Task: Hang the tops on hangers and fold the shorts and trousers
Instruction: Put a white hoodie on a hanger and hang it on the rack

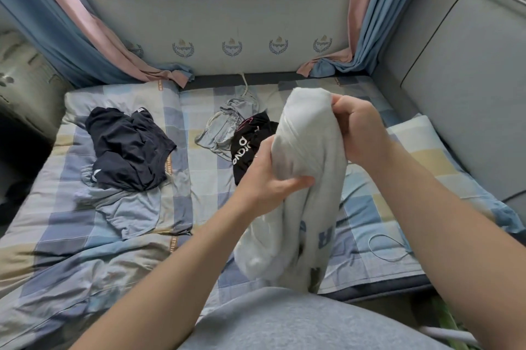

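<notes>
I hold a white top [307,156] with blue lettering bunched up above the bed. My left hand [267,179] grips its middle from the left, thumb across the cloth. My right hand [358,130] pinches its upper edge from the right. The garment's lower part hangs down to the bed's front edge. On the bed lie a black garment [128,147] over a light blue one [128,207] at the left, grey drawstring shorts [227,125] in the middle, and a black piece with white letters [250,144] partly behind my left hand.
The checked bedsheet [199,173] covers the bed, with a pillow [421,144] at the right. A thin cable [387,247] lies near the front right. Curtains [85,36] hang at both sides of the window. A grey padded headboard [455,79] stands at the right.
</notes>
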`<state>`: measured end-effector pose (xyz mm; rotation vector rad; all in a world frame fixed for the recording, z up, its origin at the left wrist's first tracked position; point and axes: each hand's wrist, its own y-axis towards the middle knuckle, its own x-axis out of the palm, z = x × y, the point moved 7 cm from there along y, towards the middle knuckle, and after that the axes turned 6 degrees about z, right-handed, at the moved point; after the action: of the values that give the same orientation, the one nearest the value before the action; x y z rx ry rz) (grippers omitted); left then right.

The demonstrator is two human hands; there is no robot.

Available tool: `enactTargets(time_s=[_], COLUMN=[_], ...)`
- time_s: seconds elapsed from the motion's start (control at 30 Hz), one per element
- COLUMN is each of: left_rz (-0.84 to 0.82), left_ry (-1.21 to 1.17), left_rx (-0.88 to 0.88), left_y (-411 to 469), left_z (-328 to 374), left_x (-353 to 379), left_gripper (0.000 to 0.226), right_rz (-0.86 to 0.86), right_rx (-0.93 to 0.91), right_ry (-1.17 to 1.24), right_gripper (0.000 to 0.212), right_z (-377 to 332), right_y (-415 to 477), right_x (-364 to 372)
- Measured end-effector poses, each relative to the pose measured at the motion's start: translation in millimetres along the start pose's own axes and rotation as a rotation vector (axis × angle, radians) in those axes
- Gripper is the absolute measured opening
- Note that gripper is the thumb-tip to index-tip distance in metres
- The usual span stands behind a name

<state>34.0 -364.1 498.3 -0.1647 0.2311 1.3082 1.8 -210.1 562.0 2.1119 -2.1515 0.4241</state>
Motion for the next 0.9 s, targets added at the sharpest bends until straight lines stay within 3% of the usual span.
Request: enactTargets(time_s=[0.07,0.13,0.17,0.27,0.37,0.43,0.57,0.63,0.7,0.73,0.83,0.9], left_rz=[0.079,0.160,0.185,0.264,0.346,0.357,0.300,0.303,0.324,0.351,0.459,0.441], left_ry=[0.003,0.016,-0.028,-0.228,-0.400,-0.454,-0.535,-0.567,-0.550,-0.527,-0.356,-0.190], left_rx=[0.007,0.015,-0.003,-0.120,-0.226,-0.262,-0.290,-0.315,-0.319,-0.319,-0.317,-0.324], left_y=[8.1,16.6,19.9,23.3,23.4,24.4,25.3,26.2,26.7,27.0,28.9,32.3], left_z=[2.7,6.0,5.6,-2.5,-2.7,1.8,14.9,16.6,16.9,14.9,1.5,-10.5], left_x=[-1.0,-10.2,-15.6,-30.9,-42.8,-47.4,-47.8,-48.3,-51.1,-55.5,-79.7,-92.6], left_gripper=[0.048,0.013,0.007,0.013,0.014,0.016,0.027,0.027,0.028,0.029,0.026,0.037], right_rz=[-0.018,0.059,0.117,0.314,0.322,0.255,0.200,0.193,0.217,0.228,0.325,0.397], right_rx=[0.020,-0.016,-0.060,-0.233,-0.350,-0.288,0.064,0.215,0.260,0.273,0.304,0.301], right_ry=[-0.014,-0.111,-0.207,-0.553,-0.683,-0.704,-0.789,-0.766,-0.813,-0.850,-0.727,-0.548], right_gripper=[0.034,0.029,0.026,0.035,0.032,0.045,0.072,0.056,0.014,0.004,0.016,0.016], right_z=[-3.3,-9.1,-12.1,-14.0,26.4,73.3,160.3,190.5,201.0,200.1,186.8,166.0], right_y=[1.7,6.4,8.5,-3.2,-34.7,-52.1,-59.4,-54.7,-47.8,-45.0,-36.7,-33.9], right_x=[12.1,12.5,7.6,-14.3,-13.5,-6.3,-10.8,-19.0,-30.3,-36.3,-56.6,-62.2])
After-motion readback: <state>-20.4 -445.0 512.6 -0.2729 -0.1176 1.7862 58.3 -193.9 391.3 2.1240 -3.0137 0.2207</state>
